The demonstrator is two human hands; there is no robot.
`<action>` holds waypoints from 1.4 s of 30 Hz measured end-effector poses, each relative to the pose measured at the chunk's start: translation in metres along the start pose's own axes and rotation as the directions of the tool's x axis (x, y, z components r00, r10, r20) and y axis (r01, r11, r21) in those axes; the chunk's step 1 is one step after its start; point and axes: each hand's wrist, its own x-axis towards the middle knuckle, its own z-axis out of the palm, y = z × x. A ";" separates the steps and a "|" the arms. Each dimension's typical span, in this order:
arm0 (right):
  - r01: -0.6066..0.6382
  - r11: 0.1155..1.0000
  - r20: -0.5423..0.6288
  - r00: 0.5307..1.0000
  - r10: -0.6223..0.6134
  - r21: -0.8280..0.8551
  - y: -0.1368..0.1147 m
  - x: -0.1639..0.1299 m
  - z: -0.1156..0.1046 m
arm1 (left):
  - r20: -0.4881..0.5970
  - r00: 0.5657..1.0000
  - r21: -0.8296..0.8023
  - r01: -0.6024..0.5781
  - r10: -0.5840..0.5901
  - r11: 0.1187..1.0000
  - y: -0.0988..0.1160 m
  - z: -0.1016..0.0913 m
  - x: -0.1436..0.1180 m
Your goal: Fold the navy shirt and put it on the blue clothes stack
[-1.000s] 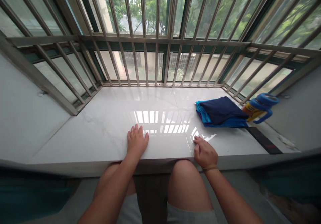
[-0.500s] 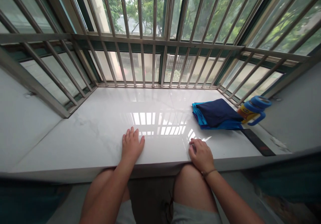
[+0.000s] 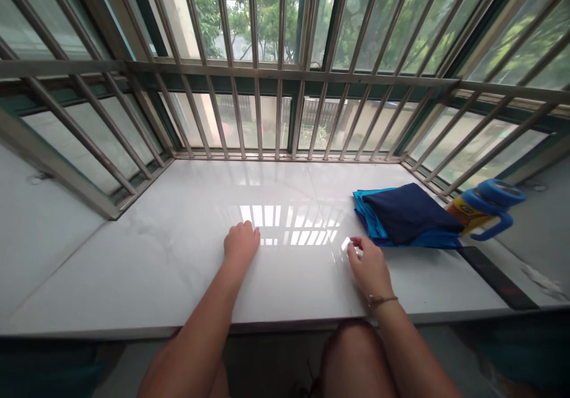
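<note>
My left hand (image 3: 241, 245) rests on the white marble-patterned sill (image 3: 178, 267), its fingers curled under with the knuckles up. I see nothing in it. To the right, my right hand (image 3: 369, 262) is loosely bent over the same surface, with a gap between thumb and forefinger and nothing visible inside. A bracelet (image 3: 382, 299) circles that wrist. Nearest to the right hand lies a stack of folded cloth (image 3: 409, 214), dark navy on top with bright blue layers beneath. The cloth and the right hand look slightly apart.
A blue and yellow bottle with a handle (image 3: 485, 208) tilts beside the cloth at the right. A flat black strip (image 3: 499, 276) lies near the sill's front right. Metal window bars (image 3: 258, 113) enclose the back and sides. My knees are below the front edge.
My left hand has gone from flat, spread fingers to curled ones and moved slightly forward. My right hand has shifted a little right, and its thumb gap looks wider. The view has also shifted.
</note>
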 end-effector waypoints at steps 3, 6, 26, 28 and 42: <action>0.054 0.984 -0.051 0.997 -0.063 -0.168 -0.018 -0.005 0.027 | 0.045 0.998 -0.141 0.050 -0.044 0.989 -0.012 0.007 0.020; 0.158 0.940 0.046 0.987 -0.151 -0.301 -0.024 -0.015 0.044 | 0.073 0.994 -0.212 0.089 -0.076 0.973 -0.020 0.012 0.025; 0.126 0.930 0.117 0.989 -0.090 -0.346 -0.034 -0.009 0.043 | 0.100 0.995 -0.229 0.051 -0.029 0.972 -0.020 0.004 0.021; 0.119 0.932 0.124 0.989 -0.080 -0.343 -0.035 -0.009 0.043 | 0.101 0.994 -0.232 0.053 -0.030 0.971 -0.020 0.005 0.022; -0.028 0.941 0.255 0.960 0.120 -0.338 -0.052 0.008 0.033 | 0.074 0.997 -0.245 0.036 -0.019 0.969 -0.020 0.011 0.024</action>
